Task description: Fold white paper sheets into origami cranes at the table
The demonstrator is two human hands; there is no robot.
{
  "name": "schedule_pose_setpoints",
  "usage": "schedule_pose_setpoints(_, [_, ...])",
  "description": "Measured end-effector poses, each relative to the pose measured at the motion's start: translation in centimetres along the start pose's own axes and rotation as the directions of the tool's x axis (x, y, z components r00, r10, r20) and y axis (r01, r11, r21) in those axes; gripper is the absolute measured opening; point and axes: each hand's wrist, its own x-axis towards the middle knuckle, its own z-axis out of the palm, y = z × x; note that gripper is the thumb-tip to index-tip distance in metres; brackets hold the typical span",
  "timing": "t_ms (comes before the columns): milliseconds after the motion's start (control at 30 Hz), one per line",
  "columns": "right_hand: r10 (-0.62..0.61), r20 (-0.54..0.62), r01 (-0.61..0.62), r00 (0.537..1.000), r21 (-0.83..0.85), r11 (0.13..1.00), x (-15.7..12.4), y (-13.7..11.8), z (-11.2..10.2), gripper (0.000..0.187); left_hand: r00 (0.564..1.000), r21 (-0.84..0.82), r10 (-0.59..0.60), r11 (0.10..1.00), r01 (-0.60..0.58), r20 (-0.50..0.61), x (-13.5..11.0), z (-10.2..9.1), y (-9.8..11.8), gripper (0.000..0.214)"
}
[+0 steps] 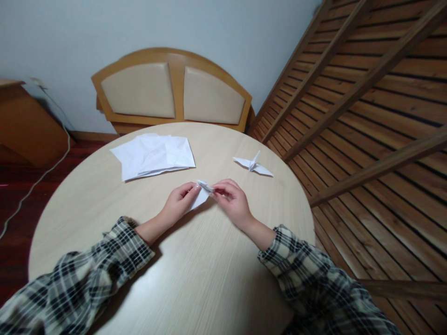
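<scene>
A small piece of folded white paper [200,197] is held between both hands over the middle of the table. My left hand [179,201] pinches its left side, thumb on top. On the other side, the fingertips of my right hand [232,200] close on the paper's upper right end. The exact folds under the fingers are too small to make out. Beyond my right hand, a finished-looking white paper crane [253,165] lies on the table with its wings spread. A stack of white paper sheets [155,156], some creased, lies beyond my left hand.
The round, pale wooden table [195,279] stands near a padded wooden headboard [178,88] against the wall. A slatted wooden panel [366,116] slants along the right. At left are a wooden cabinet [31,125] and a white cable [45,174].
</scene>
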Motion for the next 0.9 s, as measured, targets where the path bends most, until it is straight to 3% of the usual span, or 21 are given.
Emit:
schedule_pose_setpoints(167, [0.021,0.161,-0.008,0.987,-0.079,0.997,-0.4,-1.0,0.0,0.018,0.997,-0.031,0.076,0.997,-0.076,0.008,0.1,-0.5,-0.8,0.025])
schedule_pose_setpoints(267, [0.037,0.107,-0.022,0.994,-0.138,0.990,-0.3,-0.9,-0.1,0.022,0.996,-0.004,0.081,0.997,-0.081,0.021,0.1,-0.5,-0.9,0.028])
schedule_pose_setpoints(400, [0.010,0.019,-0.005,1.000,-0.231,0.973,0.1,-0.3,-0.4,0.014,0.989,0.045,0.079,0.995,-0.086,0.127,0.0,-0.4,-0.7,0.031])
schedule_pose_setpoints(600, [0.051,0.180,-0.015,0.982,-0.197,0.980,0.2,0.0,-0.4,0.018,0.961,0.080,0.092,0.990,-0.117,0.261,-0.3,-0.4,-0.4,0.029])
schedule_pose_setpoints(900, [0.160,0.217,-0.129,0.963,-0.152,0.980,0.2,0.4,-0.1,0.017,0.962,0.081,0.044,0.994,-0.068,0.270,-0.3,-0.4,0.1,0.024])
